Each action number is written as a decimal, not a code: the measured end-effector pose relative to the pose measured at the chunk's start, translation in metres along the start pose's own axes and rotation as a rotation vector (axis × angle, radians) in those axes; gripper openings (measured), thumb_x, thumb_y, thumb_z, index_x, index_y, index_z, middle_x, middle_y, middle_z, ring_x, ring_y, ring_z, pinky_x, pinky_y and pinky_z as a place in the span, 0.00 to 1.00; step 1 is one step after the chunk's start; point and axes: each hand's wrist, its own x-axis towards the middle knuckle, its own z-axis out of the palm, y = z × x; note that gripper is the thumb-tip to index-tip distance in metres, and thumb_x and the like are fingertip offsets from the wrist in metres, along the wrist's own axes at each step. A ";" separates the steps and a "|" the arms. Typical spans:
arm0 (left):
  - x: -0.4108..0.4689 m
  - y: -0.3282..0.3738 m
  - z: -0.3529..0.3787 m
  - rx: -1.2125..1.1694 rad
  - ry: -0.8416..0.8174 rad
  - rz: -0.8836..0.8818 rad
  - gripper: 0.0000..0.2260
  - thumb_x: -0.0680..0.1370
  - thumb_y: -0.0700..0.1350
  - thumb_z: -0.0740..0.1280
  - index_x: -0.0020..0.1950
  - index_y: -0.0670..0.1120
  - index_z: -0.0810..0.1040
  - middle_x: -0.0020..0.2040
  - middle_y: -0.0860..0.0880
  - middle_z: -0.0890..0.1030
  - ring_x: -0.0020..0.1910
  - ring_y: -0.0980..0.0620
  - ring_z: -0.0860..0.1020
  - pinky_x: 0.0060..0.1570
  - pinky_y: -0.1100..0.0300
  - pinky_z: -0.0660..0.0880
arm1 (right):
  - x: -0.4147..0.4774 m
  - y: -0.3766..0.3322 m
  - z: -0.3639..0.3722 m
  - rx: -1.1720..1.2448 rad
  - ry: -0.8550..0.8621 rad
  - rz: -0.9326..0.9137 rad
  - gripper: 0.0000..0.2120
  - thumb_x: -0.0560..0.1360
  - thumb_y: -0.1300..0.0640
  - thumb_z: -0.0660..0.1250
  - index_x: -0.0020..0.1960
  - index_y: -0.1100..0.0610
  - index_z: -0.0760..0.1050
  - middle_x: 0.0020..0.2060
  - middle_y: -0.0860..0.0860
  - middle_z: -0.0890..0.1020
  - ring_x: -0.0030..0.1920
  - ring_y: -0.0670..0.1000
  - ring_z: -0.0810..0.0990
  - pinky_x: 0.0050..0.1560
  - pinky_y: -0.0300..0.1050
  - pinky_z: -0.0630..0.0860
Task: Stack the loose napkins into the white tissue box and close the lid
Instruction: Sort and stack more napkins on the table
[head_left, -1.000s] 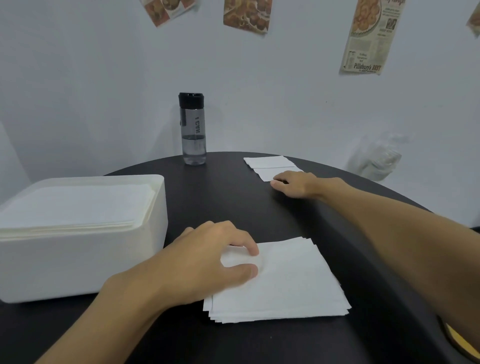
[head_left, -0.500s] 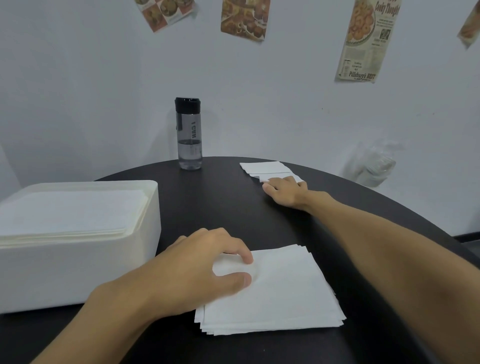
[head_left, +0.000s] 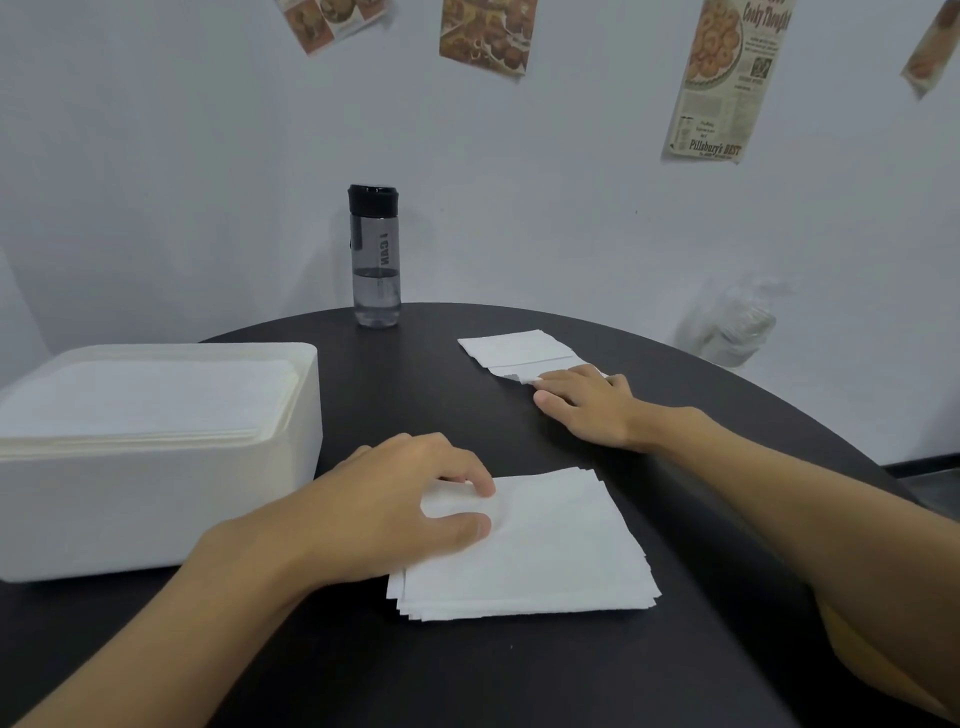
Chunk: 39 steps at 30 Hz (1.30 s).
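Gathering both piles cleanly calls for the left hand (head_left: 395, 509), lying flat and loosely spread on the near napkin stack (head_left: 540, 551), to pinch its whole edge while the right hand (head_left: 587, 402), flat on the far napkins (head_left: 514, 351), slides them toward the nearly full white tissue box (head_left: 156, 467) on the bench (head_left: 415, 395).

A: Any print to read?
B: The water bottle (head_left: 375, 257) at twelve o'clock carries "I CAN" running down its side. The newspaper clipping (head_left: 724, 83) on the wall at two o'clock reads "Pillsbury's BEST" along its foot.
A: Its headline?
B: Partly cut off.
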 end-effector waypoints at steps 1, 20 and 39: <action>0.000 0.001 0.000 0.002 0.003 -0.004 0.10 0.77 0.61 0.67 0.58 0.66 0.76 0.57 0.66 0.75 0.63 0.65 0.70 0.68 0.53 0.67 | -0.011 -0.002 -0.004 0.026 0.003 -0.013 0.19 0.83 0.46 0.47 0.47 0.51 0.73 0.49 0.44 0.77 0.59 0.48 0.69 0.63 0.55 0.57; 0.001 0.025 0.004 -0.233 0.563 0.046 0.22 0.77 0.51 0.71 0.71 0.55 0.72 0.61 0.63 0.75 0.60 0.64 0.72 0.56 0.67 0.68 | -0.101 -0.066 -0.071 0.494 0.634 -0.248 0.13 0.76 0.69 0.65 0.53 0.52 0.72 0.47 0.45 0.79 0.50 0.46 0.78 0.55 0.38 0.75; -0.003 0.037 -0.004 -0.458 0.733 0.128 0.06 0.78 0.41 0.72 0.44 0.52 0.82 0.38 0.59 0.83 0.37 0.60 0.78 0.38 0.68 0.72 | -0.118 -0.084 -0.077 0.678 0.567 -0.276 0.19 0.76 0.65 0.69 0.65 0.53 0.72 0.44 0.47 0.83 0.48 0.46 0.80 0.53 0.33 0.74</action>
